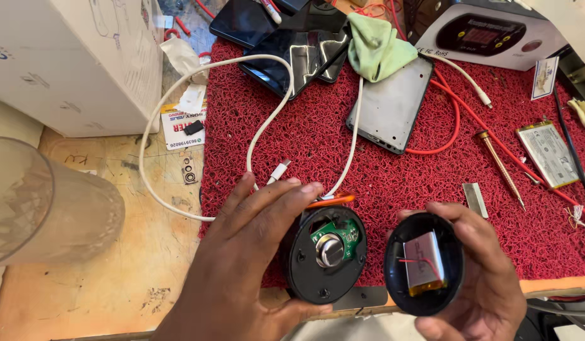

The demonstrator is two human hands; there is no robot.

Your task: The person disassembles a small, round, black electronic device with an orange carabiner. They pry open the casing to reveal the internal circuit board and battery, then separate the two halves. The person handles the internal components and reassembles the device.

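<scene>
- Low in the frame's centre, the left hand (242, 265) has its fingers (286, 192) wrapped around a round black housing (324, 256) with a green circuit board (340, 232).
- Lower right, the right hand (482, 278) cups a black cover (423, 264) containing a silver battery (423, 260).
- Behind both hands lies a red mat (393, 183) on the surface, crossed by a white cable (261, 132).

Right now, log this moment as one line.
left hand: holds round black housing half with green circuit board | right hand: holds black shell half with silver battery | surface: red mat
</scene>
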